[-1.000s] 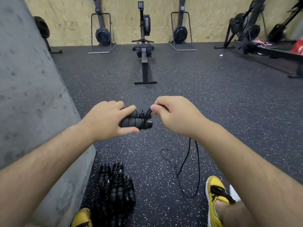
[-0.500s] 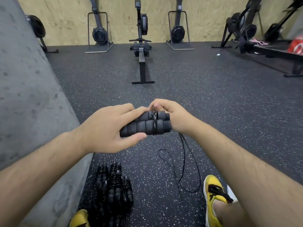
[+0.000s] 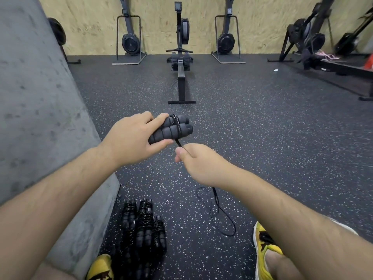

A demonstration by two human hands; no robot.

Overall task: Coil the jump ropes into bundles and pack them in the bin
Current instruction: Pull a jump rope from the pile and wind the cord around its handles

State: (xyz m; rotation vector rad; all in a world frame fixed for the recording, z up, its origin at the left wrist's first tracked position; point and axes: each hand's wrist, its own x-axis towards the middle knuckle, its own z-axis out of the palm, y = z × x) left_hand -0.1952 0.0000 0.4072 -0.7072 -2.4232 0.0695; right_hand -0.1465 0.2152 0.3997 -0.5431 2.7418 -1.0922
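Just below the paired handles (image 3: 171,128), the right hand (image 3: 193,158) pinched the cord (image 3: 178,143); the left hand (image 3: 131,136) gripped them. Few wraps were on, slack (image 3: 218,211) trailed beneath, and finished bundles (image 3: 145,225) awaited packing.

floor (image 3: 262,138): speckled black rubber | rope bundles (image 3: 144,225): piled beside concrete block (image 3: 40,118) | loose cord (image 3: 216,199): looped near yellow shoe (image 3: 264,243)

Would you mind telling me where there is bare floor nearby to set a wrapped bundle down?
The widest bare floor lies ahead and right, between the rowing machine and the right-hand equipment. A narrow strip runs between the bundle pile and the loose rope. It is crowded beside the concrete block, where the pile sits, and near the right shoe.
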